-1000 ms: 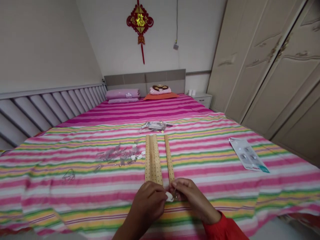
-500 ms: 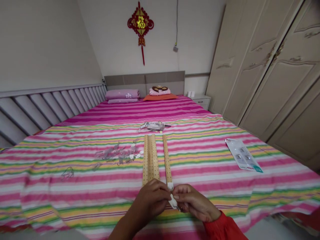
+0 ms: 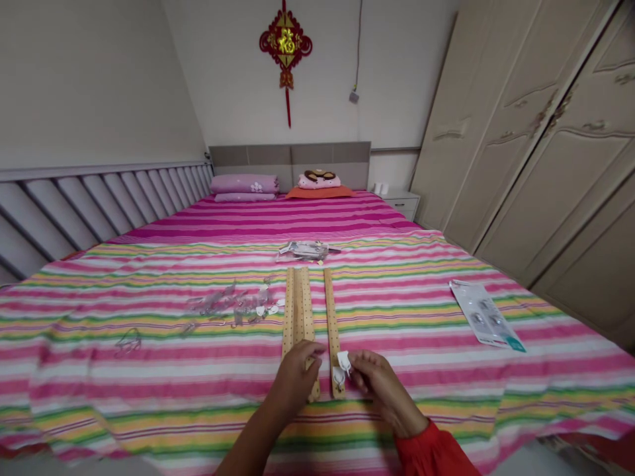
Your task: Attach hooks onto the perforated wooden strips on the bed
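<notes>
Between the thumb and fingertips of my right hand [image 3: 380,383], a small white hook [image 3: 344,361] with a metal loop is pinched, just above a narrow perforated wooden strip [image 3: 331,317]. A second white hook [image 3: 338,376] sits on the near end of that strip. My left hand [image 3: 297,370] is loosely curled, thumb and index finger apart, with nothing visible between them. It hovers over the near part of the wider perforated wooden pieces [image 3: 297,304], hiding some of them.
To the left lie a scattered pile of small clear plastic bags and metal bits [image 3: 233,304] and a thin wire-like item [image 3: 129,340]. A plastic packet [image 3: 307,250] is beyond the strips. A blister pack [image 3: 486,316] rests at right on the striped bedsheet [image 3: 173,390].
My hands have moved apart; the left has let go and shifted left. My right hand has lifted its white hook slightly forward, uncovering the strip's near end.
</notes>
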`<state>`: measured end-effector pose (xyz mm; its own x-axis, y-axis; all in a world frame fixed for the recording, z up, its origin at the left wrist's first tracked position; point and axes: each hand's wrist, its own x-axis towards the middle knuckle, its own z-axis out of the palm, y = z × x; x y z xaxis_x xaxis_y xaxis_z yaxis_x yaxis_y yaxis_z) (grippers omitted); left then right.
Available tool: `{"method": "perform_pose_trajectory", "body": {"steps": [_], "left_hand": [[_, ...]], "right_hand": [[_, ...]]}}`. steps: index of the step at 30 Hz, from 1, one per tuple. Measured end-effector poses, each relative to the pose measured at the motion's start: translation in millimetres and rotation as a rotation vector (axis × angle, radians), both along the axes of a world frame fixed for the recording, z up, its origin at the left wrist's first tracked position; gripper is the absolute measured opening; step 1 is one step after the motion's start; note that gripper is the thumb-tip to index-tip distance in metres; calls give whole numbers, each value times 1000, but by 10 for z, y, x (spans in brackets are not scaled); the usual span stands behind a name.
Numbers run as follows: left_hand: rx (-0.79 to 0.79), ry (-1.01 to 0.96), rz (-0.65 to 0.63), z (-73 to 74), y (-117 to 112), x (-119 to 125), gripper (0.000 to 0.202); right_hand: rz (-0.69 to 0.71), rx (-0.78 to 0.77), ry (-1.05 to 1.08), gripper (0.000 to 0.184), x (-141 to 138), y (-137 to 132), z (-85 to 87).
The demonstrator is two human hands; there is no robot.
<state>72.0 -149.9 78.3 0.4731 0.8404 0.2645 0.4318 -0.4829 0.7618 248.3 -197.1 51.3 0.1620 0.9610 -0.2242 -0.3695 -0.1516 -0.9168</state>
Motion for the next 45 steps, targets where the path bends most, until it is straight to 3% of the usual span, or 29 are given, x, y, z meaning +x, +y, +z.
{"method": "perform_pose_trajectory", "body": {"steps": [6,13,26,36,45], "left_hand": [[215,144,26,-254,43,88,33],[224,238,64,-400,26,172,41],[48,415,98,-314,36,266,49],[125,452,118,-384,51,332,45],[161,526,111,-346,35,342,44]], "right_hand": [[-202,-81,14,31,-14,221,-147],[-285,-91,29,24,-138,289,-212],[-364,-102,38,18,-192,391,-341],[-395,-93,41,24,-207,405,-395],[-404,-65,4,26,-197,404,-467]]}}
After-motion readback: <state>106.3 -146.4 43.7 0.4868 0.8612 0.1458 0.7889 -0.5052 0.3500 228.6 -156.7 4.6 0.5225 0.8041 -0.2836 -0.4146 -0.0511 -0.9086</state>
